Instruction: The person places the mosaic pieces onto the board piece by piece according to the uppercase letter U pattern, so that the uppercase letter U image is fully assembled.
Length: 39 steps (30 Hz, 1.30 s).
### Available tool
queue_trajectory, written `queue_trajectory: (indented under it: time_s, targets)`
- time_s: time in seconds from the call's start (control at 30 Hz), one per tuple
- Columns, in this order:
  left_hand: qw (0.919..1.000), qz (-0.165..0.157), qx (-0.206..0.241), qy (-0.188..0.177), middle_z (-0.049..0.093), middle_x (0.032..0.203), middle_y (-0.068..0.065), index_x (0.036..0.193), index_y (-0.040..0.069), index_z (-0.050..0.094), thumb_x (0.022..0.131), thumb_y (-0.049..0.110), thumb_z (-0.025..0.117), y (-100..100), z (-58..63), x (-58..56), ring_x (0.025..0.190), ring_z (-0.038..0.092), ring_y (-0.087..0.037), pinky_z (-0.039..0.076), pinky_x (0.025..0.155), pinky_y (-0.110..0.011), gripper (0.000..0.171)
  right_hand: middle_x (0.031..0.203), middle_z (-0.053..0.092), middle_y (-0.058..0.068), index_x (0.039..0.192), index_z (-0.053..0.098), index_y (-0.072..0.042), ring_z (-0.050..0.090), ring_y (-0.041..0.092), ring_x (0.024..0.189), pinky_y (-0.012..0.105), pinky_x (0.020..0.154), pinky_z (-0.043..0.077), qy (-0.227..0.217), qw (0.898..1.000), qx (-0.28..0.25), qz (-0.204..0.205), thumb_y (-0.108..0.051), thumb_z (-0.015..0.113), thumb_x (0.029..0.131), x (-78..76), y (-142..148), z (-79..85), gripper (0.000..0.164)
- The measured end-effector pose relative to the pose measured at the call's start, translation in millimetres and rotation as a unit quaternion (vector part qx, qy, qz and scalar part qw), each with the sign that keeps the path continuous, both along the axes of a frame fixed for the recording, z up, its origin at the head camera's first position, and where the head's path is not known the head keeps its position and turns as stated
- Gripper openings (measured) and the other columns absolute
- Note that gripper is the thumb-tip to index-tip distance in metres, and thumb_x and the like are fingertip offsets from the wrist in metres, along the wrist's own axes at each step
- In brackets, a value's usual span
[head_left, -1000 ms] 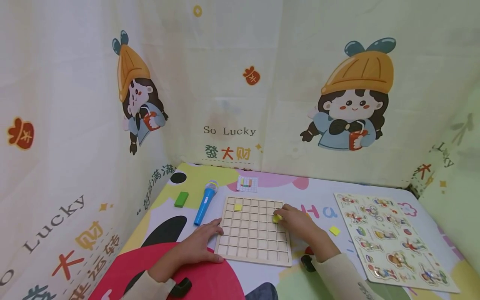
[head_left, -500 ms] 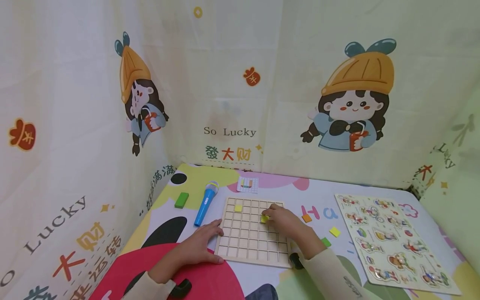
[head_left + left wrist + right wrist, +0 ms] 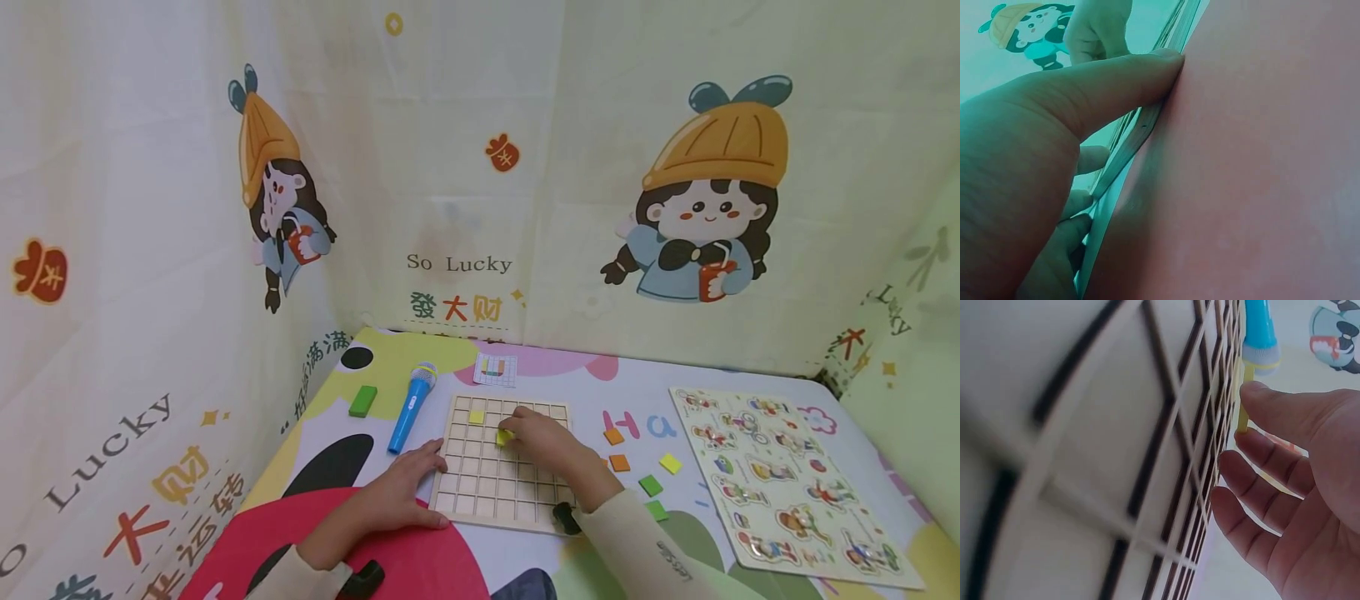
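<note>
A square wooden grid board (image 3: 486, 492) lies on the table, with one yellow tile (image 3: 477, 417) in its upper left part. My right hand (image 3: 546, 440) is over the board's upper middle and pinches another yellow tile (image 3: 504, 437). The right wrist view shows that tile (image 3: 1247, 400) on edge between thumb and index finger, the other fingers loosely bent. My left hand (image 3: 401, 492) rests at the board's left side, fingers spread. Seen from the left wrist, its thumb (image 3: 1129, 78) lies along the board's edge near a corner.
Right of the board lie loose orange tiles (image 3: 618, 462), green tiles (image 3: 651, 485) and a yellow tile (image 3: 670, 463). A picture puzzle board (image 3: 787, 483) is farther right. Beyond the left hand are a blue toy microphone (image 3: 411, 408) and a green block (image 3: 363, 401). A pattern card (image 3: 495, 368) lies behind the grid.
My right hand has moved left across the grid with the yellow tile, uncovering orange and green tiles on the right. My left hand has stayed in place.
</note>
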<state>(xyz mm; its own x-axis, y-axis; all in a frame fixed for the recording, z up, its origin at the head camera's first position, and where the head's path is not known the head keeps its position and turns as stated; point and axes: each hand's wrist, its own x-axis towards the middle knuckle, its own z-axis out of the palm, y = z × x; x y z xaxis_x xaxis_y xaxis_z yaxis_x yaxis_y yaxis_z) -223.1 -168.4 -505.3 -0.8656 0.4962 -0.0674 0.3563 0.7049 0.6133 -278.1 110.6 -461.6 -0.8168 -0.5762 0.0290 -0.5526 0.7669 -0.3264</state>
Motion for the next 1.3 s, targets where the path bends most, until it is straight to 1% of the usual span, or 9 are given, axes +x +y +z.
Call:
queue_trajectory:
  time_s: [0.1, 0.2, 0.4, 0.6, 0.7, 0.87, 1.07, 1.3]
  targets:
    - [1.0000, 0.001, 0.001, 0.000, 0.026, 0.157, -0.002, 0.121, 0.032, 0.053, 0.064, 0.057, 0.083, 0.2, -0.7, 0.1, 0.142, 0.023, -0.029, 0.045, 0.096, -0.054, 0.069, 0.104, 0.058, -0.001, 0.119, 0.069, -0.011, 0.055, 0.012, 0.088, 0.031, 0.084, 0.050, -0.002, 1.000, -0.007, 0.005, -0.016, 0.069, 0.092, -0.3, -5.2, 0.9, 0.028]
    - [1.0000, 0.002, 0.003, 0.003, 0.027, 0.157, -0.002, 0.120, 0.032, 0.053, 0.064, 0.057, 0.083, 0.3, -1.7, -0.1, 0.143, 0.023, -0.029, 0.043, 0.098, -0.055, 0.068, 0.105, 0.058, -0.002, 0.120, 0.069, -0.012, 0.055, 0.012, 0.089, 0.031, 0.086, 0.050, -0.007, 1.000, -0.005, 0.002, -0.018, 0.068, 0.093, -1.8, -10.7, 1.5, 0.028]
    - [1.0000, 0.002, 0.007, 0.004, 0.027, 0.157, -0.002, 0.121, 0.031, 0.054, 0.065, 0.056, 0.084, 0.7, -2.0, -0.8, 0.142, 0.024, -0.029, 0.045, 0.097, -0.054, 0.068, 0.105, 0.058, -0.004, 0.122, 0.069, -0.016, 0.054, 0.011, 0.088, 0.030, 0.086, 0.050, -0.019, 1.000, 0.016, -0.019, -0.020, 0.068, 0.093, -6.6, -23.7, 3.4, 0.029]
    - [1.0000, 0.005, 0.003, 0.008, 0.027, 0.157, -0.002, 0.120, 0.031, 0.055, 0.064, 0.056, 0.084, 1.4, -1.1, -0.9, 0.142, 0.025, -0.029, 0.047, 0.095, -0.051, 0.068, 0.107, 0.059, -0.002, 0.122, 0.069, -0.016, 0.054, 0.011, 0.086, 0.032, 0.085, 0.050, -0.022, 0.999, 0.028, -0.033, -0.022, 0.066, 0.095, -12.0, -35.5, 2.2, 0.028]
    - [0.9999, 0.004, 0.002, 0.012, 0.027, 0.157, -0.002, 0.120, 0.030, 0.055, 0.064, 0.056, 0.084, 1.7, -1.0, -0.6, 0.142, 0.025, -0.029, 0.048, 0.095, -0.049, 0.067, 0.109, 0.059, -0.002, 0.122, 0.068, -0.017, 0.055, 0.012, 0.087, 0.032, 0.086, 0.050, -0.024, 0.998, 0.031, -0.041, -0.022, 0.065, 0.095, -13.7, -38.9, 0.0, 0.028]
    - [0.9999, 0.001, 0.005, 0.014, 0.027, 0.157, -0.003, 0.120, 0.028, 0.055, 0.064, 0.056, 0.084, 1.6, -0.1, 0.0, 0.142, 0.025, -0.029, 0.047, 0.096, -0.049, 0.068, 0.110, 0.059, -0.001, 0.122, 0.068, -0.016, 0.056, 0.013, 0.090, 0.033, 0.089, 0.050, -0.029, 0.998, 0.023, -0.042, -0.021, 0.065, 0.095, -15.5, -43.4, -0.9, 0.027]
    - [0.9999, 0.000, 0.003, 0.017, 0.027, 0.157, -0.003, 0.121, 0.026, 0.055, 0.065, 0.057, 0.083, 1.4, -1.4, -0.7, 0.142, 0.024, -0.028, 0.046, 0.098, -0.049, 0.070, 0.106, 0.058, -0.003, 0.123, 0.069, -0.016, 0.054, 0.011, 0.085, 0.031, 0.085, 0.050, -0.032, 0.998, 0.028, -0.042, -0.021, 0.066, 0.095, -16.7, -52.3, 0.5, 0.028]
    - [0.9999, -0.002, 0.005, 0.016, 0.027, 0.157, -0.004, 0.121, 0.025, 0.055, 0.065, 0.056, 0.084, 1.6, -1.9, 0.0, 0.143, 0.024, -0.028, 0.043, 0.100, -0.051, 0.070, 0.103, 0.058, -0.003, 0.122, 0.070, -0.017, 0.053, 0.011, 0.082, 0.029, 0.083, 0.051, -0.019, 0.998, 0.047, -0.049, -0.021, 0.067, 0.094, -17.8, -57.2, -5.3, 0.028]
